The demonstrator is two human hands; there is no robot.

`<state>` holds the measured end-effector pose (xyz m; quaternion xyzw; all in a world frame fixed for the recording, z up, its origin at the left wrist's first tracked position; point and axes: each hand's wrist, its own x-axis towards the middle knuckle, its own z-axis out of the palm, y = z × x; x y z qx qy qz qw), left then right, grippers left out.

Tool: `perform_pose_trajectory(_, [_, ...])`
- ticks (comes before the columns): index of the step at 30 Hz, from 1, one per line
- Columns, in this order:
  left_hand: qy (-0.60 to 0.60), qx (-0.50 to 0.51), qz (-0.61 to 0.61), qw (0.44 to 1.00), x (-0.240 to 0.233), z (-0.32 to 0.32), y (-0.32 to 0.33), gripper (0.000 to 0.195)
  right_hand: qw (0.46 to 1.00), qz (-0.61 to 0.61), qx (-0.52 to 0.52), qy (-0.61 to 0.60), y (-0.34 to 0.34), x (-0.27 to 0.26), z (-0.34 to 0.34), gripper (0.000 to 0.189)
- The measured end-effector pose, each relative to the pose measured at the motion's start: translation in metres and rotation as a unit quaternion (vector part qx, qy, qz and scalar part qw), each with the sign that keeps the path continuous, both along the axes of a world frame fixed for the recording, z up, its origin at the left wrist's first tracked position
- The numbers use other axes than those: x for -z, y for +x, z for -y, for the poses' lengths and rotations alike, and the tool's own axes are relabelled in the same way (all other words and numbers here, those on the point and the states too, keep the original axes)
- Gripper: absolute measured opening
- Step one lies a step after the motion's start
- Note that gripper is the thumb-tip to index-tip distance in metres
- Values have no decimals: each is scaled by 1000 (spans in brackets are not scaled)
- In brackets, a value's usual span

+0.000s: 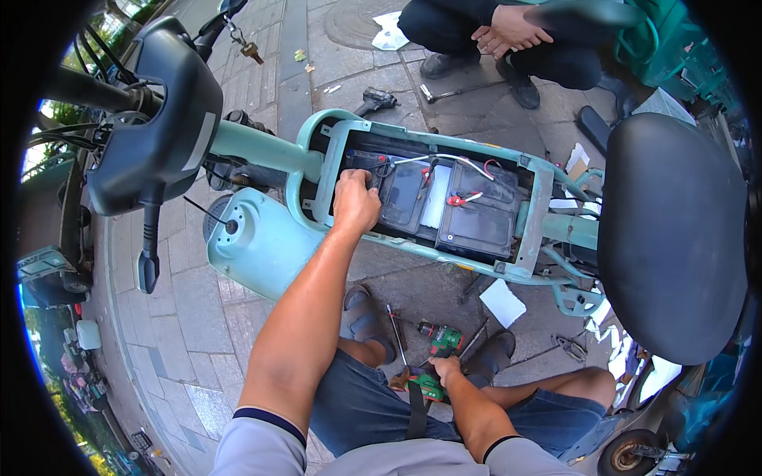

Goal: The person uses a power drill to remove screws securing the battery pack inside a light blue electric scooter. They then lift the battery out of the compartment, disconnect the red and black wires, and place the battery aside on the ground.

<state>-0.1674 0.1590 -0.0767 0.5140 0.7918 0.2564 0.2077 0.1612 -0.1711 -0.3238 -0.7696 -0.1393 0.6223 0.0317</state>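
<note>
My left hand [357,202] reaches down at the front end of a battery compartment in a mint-green electric scooter frame [530,238]. Its fingers curl beside a black battery [403,199], and their tips are hidden, so any grip there is unclear. A second black battery [479,208] sits to the right, with a white sheet [437,196] between the two. A white wire [443,156] and red-capped terminals [458,200] lie on top. Lower down, between my legs, my right hand [445,366] is closed around the handle of a green cordless drill [447,340].
A long screwdriver [396,333] and pliers [570,348] lie on the paving. Beyond the frame are an impact wrench [376,101] and a ratchet [458,91]. Another person's hands [515,30] rest clasped there. The black seat [673,238] and handlebar housing [172,119] flank the compartment.
</note>
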Motion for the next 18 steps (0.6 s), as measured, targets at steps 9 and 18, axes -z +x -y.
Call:
perform_pose_trajectory(9, [-23,119,-119,985,18,-16,4,44,953,-132,-225,151,18,-94,-86,42])
perform_pose_trajectory(18, [-114,158,-164,967,-17,-19,5,48,879,-147,-337,305,17,-379,-199,49])
